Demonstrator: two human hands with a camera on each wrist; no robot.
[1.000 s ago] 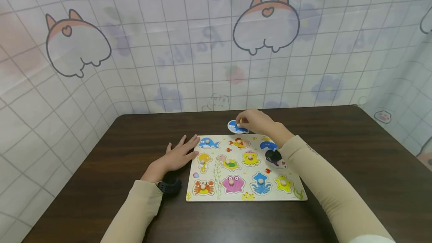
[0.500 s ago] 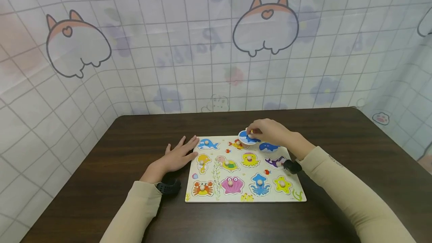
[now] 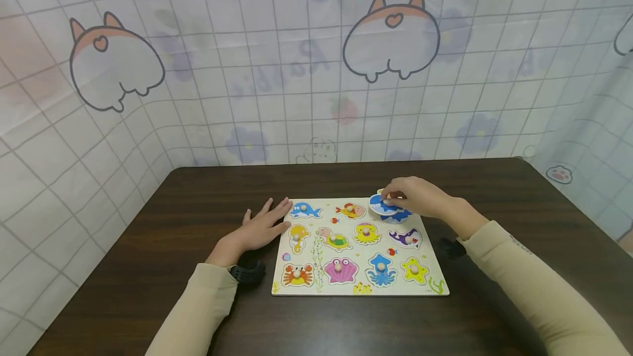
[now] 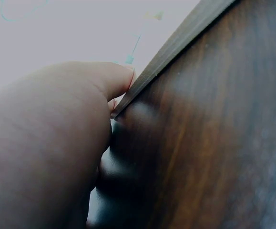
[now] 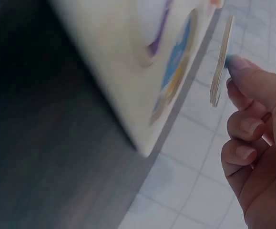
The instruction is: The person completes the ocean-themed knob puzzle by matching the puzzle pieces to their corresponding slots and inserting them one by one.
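Observation:
A wooden peg puzzle board (image 3: 356, 285) with sea-animal pieces lies on the table. My right hand (image 3: 420, 196) pinches the knob of a blue-and-white puzzle piece (image 3: 378, 207), held over the board's top right. Seen edge-on in the right wrist view, the piece (image 5: 220, 67) is raised clear of the board. Beneath it is a blue printed recess (image 3: 399, 217), partly covered by the piece. My left hand (image 3: 259, 228) lies with spread, straight fingers at the board's left edge. In the left wrist view its thumb (image 4: 116, 78) touches that edge.
Several knobbed pieces sit in the board, among them a pink shell (image 3: 341, 276), a yellow starfish (image 3: 414, 275) and a purple whale (image 3: 404, 237). Dark wood tabletop (image 3: 207, 196) surrounds it. A patterned cloth (image 3: 277, 70) hangs behind the table.
My right hand has carried the blue-and-white piece rightward from behind the board to above its top right corner. My left hand has stayed put.

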